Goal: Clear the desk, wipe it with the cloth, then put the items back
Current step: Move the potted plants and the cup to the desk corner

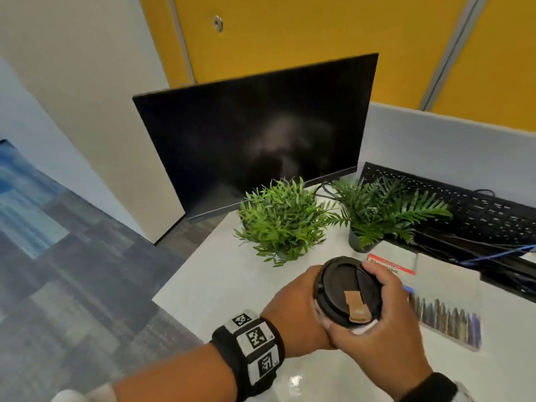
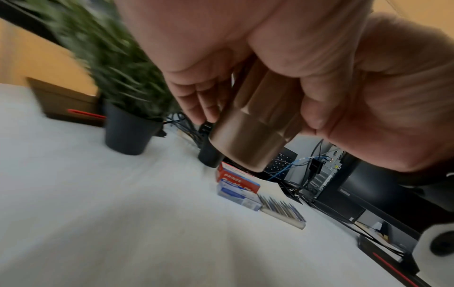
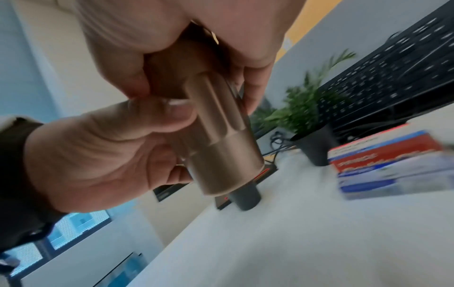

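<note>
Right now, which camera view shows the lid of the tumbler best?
The head view: the black lid faces the camera, its tan flap visible. Both wrist views show only the tumbler's metallic body from below, with the lid hidden behind the left hand and right hand.

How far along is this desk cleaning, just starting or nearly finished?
It's hard to say. In hand: both hands, left and right, hold a tumbler above the desk. Two potted plants, a box and a pen case sit on it. No cloth is visible, so wiping cannot be judged.
</note>
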